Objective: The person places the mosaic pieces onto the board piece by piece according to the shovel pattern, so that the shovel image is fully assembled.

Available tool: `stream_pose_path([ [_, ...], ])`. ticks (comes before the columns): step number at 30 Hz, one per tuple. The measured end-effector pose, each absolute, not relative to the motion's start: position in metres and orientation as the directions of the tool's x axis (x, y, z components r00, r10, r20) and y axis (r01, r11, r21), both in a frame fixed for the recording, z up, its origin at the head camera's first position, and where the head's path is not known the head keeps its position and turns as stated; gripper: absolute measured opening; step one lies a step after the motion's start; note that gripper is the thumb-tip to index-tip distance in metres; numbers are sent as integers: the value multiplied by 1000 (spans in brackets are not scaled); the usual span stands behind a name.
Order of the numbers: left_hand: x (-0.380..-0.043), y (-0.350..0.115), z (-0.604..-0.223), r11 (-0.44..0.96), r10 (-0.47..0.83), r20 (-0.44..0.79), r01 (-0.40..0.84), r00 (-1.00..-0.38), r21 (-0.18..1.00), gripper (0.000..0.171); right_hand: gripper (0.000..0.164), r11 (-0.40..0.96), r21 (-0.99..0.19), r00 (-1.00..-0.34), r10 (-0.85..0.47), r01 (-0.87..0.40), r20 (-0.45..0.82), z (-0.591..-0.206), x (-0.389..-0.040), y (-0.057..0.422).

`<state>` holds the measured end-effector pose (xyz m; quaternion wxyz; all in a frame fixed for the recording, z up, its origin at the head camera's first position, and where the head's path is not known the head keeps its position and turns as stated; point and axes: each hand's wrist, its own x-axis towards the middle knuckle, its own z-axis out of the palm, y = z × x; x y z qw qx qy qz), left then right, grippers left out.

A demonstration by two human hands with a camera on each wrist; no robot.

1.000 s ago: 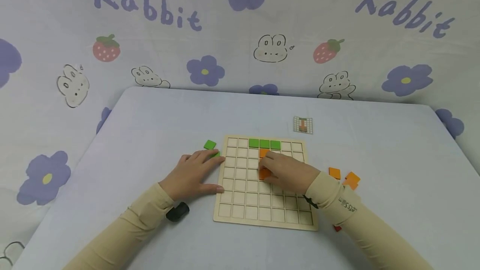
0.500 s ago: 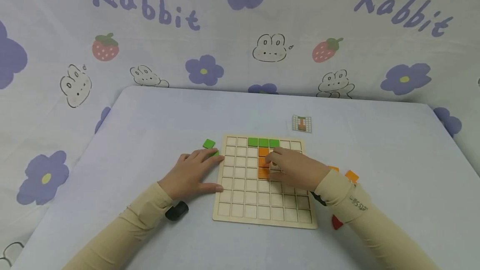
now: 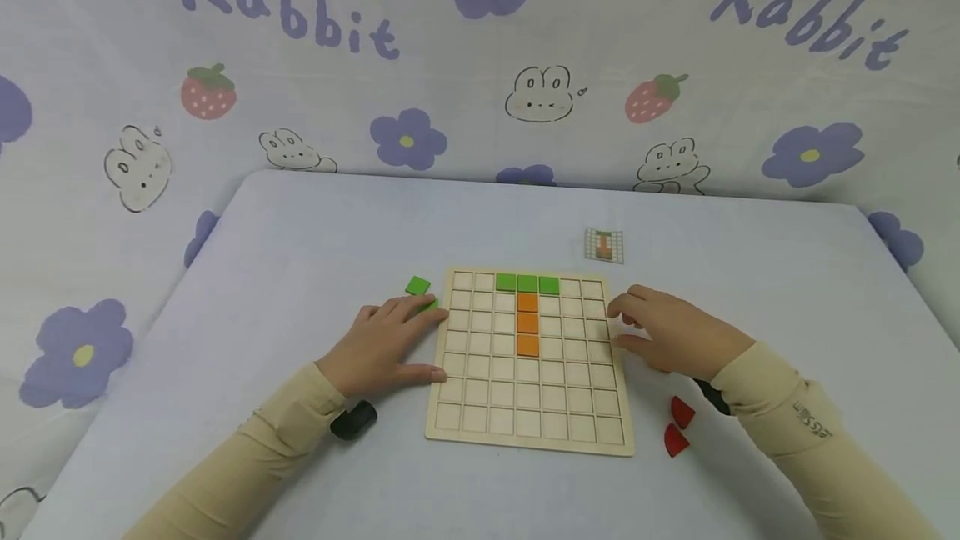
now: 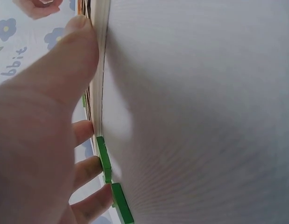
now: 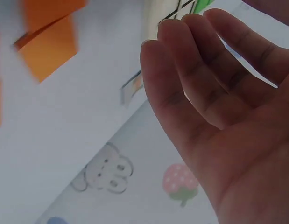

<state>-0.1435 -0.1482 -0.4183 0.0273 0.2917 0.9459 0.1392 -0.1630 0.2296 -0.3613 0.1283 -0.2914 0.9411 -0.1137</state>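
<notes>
A square wooden grid board lies on the table. Three green tiles fill part of its far row, and three orange tiles run down a column below them. My left hand rests at the board's left edge, thumb and fingertips touching it. By those fingers lie loose green tiles. Just past the right edge hovers my right hand, fingers loosely bent, with nothing in its grasp in the right wrist view. Loose orange tiles lie near it, mostly hidden by the hand in the head view.
Two red quarter-round pieces lie right of the board. Beyond its far right corner is a small pattern card. A black object sits by the left wrist. A printed cloth hangs behind the table.
My right hand has let go of the lowest orange tile and moved right, off the board, uncovering the orange column and the red pieces. The left hand has stayed put.
</notes>
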Motion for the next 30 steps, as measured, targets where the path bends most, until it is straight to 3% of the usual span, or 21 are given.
stream_pose_path([
  [12,-141,-148,-420,787,564,50,555,-824,270,77,30,858,-249,-848,-497,-449,-183,-371,-154,283],
  [19,-142,-149,-427,794,563,52,557,-825,244,78,42,902,-232,-873,-418,-365,-253,-382,-148,296],
  [30,-141,-149,-433,795,558,55,553,-828,250,78,41,887,-215,-875,-448,-409,-184,-390,-137,304],
])
